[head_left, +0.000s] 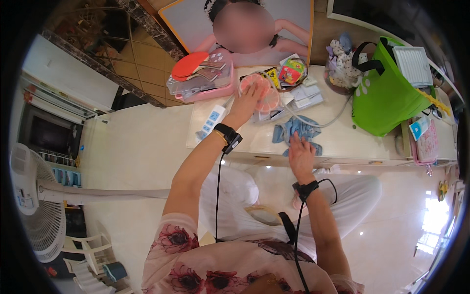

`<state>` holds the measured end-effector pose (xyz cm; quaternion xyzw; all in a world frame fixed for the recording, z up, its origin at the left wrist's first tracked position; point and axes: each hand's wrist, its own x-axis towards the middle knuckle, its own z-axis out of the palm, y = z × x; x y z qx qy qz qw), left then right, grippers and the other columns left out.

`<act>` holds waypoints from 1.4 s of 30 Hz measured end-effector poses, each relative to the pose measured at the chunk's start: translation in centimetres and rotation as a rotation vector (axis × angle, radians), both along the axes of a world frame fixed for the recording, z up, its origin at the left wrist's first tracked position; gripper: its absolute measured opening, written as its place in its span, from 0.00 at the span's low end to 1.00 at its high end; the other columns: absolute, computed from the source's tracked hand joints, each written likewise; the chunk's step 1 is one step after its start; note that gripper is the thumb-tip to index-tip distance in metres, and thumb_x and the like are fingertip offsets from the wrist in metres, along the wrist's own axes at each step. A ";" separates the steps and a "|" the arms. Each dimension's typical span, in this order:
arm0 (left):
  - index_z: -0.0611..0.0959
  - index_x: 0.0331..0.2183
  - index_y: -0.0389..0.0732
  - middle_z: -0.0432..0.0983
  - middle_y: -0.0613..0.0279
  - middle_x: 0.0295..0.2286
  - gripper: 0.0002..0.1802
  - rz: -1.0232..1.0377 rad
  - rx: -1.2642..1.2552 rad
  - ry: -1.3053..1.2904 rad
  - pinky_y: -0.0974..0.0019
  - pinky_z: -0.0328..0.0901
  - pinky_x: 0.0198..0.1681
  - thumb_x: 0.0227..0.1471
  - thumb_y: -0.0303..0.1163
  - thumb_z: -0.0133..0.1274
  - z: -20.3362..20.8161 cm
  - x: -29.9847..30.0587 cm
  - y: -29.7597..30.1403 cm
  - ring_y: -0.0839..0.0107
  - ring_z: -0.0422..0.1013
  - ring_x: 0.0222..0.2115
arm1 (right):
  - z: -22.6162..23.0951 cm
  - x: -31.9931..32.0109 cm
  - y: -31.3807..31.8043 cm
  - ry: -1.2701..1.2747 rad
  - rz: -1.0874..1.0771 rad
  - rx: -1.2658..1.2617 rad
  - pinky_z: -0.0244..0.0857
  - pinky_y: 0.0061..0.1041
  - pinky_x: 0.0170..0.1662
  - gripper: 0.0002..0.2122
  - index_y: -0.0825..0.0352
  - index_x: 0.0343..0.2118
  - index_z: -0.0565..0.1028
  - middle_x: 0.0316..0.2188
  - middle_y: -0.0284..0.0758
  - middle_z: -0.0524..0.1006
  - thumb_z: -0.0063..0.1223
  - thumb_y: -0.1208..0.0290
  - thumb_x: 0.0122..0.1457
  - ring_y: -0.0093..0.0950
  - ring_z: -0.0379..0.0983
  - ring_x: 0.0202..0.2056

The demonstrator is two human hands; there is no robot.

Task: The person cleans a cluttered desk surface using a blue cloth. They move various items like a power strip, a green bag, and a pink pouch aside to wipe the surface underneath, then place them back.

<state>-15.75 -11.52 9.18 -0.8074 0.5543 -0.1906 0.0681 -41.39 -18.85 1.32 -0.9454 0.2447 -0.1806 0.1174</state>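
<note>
My left hand [246, 104] reaches to the far side of the low cabinet top, its fingers lying stretched over a pink item with a citrus-slice print [268, 100]. Whether it is a pouch or a lid I cannot tell. Closer to the cabinet's front edge, my right hand [300, 153] rests on a crumpled blue denim-like cloth [306, 130] with its fingers apart. Beside my left wrist lies a white power strip [214, 117] with blue sockets. A clear tray with white packets [307, 96] sits behind the cloth.
Red table tennis paddles [190, 65] lie on a pink plastic box [215, 92]. A green bag [379, 93] stands at the right, beside a jar-like container [340, 78]. A framed portrait [289, 46] leans behind. A white fan [39, 196] stands at the left.
</note>
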 end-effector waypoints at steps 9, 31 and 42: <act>0.75 0.32 0.32 0.71 0.47 0.34 0.18 0.438 -0.143 0.387 0.55 0.67 0.37 0.42 0.36 0.58 -1.2 2.5 7.5 0.54 0.69 0.37 | -0.1 0.2 0.2 0.003 -0.012 -0.046 0.51 0.36 0.51 0.18 0.63 0.47 0.72 0.53 0.31 0.67 0.48 0.69 0.51 0.34 0.63 0.49; 0.74 0.31 0.33 0.71 0.52 0.30 0.12 0.418 -0.417 0.255 0.59 0.70 0.29 0.39 0.28 0.51 -1.2 2.7 6.1 0.58 0.71 0.34 | -0.5 6.2 0.4 -0.015 0.050 -0.141 0.56 0.36 0.43 0.15 0.64 0.43 0.71 0.50 0.31 0.70 0.47 0.72 0.50 0.33 0.65 0.44; 0.75 0.31 0.32 0.71 0.51 0.32 0.14 0.457 -0.416 0.341 0.60 0.69 0.31 0.42 0.31 0.52 -2.3 4.8 3.0 0.57 0.70 0.35 | 0.0 6.6 0.6 -0.018 0.057 -0.188 0.56 0.36 0.43 0.16 0.65 0.43 0.71 0.50 0.33 0.70 0.47 0.73 0.49 0.34 0.64 0.43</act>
